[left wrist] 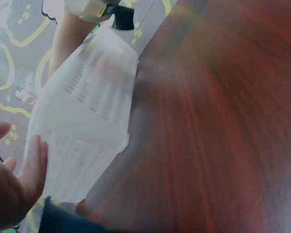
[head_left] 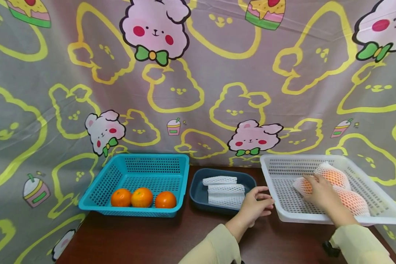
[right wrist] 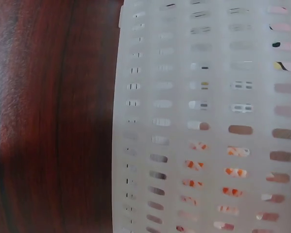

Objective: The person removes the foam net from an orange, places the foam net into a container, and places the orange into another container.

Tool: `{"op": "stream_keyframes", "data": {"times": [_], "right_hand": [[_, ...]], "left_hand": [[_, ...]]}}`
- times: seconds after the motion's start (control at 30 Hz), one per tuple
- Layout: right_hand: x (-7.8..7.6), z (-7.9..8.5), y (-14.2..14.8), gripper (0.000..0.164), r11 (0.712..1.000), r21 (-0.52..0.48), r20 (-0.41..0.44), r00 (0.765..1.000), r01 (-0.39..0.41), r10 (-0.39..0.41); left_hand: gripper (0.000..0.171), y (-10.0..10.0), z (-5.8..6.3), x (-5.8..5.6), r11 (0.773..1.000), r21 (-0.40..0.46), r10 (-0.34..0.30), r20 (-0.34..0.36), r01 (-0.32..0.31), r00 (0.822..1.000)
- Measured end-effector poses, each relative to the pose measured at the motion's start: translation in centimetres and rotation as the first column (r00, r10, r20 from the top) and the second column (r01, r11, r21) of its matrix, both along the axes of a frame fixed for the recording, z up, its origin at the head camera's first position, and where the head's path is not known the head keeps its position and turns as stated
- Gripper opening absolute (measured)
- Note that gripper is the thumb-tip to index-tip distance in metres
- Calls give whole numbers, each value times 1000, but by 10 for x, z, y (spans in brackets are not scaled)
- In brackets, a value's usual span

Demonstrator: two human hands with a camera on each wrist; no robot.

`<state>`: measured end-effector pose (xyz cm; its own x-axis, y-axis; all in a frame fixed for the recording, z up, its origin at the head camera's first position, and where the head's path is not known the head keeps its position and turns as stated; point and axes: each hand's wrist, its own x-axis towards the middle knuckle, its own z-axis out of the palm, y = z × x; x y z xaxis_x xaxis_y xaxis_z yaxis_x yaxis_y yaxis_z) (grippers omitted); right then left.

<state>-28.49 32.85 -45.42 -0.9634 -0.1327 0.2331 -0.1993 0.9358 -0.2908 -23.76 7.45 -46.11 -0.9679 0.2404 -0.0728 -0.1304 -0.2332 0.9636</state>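
In the head view my right hand (head_left: 323,196) reaches into the white basket (head_left: 283,216), its fingers curled over an orange in a white foam net (head_left: 302,186). Two more net-wrapped oranges, one at the back (head_left: 333,176) and one nearer the front (head_left: 354,201), lie beside that hand. My left hand (head_left: 255,206) is at the basket's left rim with loosely bent fingers and nothing in its grasp. In the left wrist view, the left hand (left wrist: 19,189) shows beside the basket wall (left wrist: 82,126). The right wrist view shows the slotted basket side (right wrist: 179,111); the hand itself is hidden there.
A dark blue tray (head_left: 198,203) holds several white foam nets (head_left: 226,189) in the middle. At the left, a turquoise basket (head_left: 132,211) contains three bare oranges (head_left: 142,197). Everything stands on a dark red-brown table (head_left: 145,238) before a patterned curtain (head_left: 198,80).
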Motion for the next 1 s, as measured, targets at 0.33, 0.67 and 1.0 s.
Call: {"op": "stream_keyframes", "data": {"times": [0.33,0.67,1.0], "right_hand": [[-4,0,0,85,995,-12,104,990,95,-93],[-12,-1,1,77,994,47,57,993,101,-103],[-13,4,3,84,981,71,165,968,182,-191]], "left_hand": [[39,22,-6,5,976,158,142,73,-152,987],[42,29,-3,5,952,204,204,137,-229,969],[42,30,-7,4,956,192,197,135,-221,971]]}}
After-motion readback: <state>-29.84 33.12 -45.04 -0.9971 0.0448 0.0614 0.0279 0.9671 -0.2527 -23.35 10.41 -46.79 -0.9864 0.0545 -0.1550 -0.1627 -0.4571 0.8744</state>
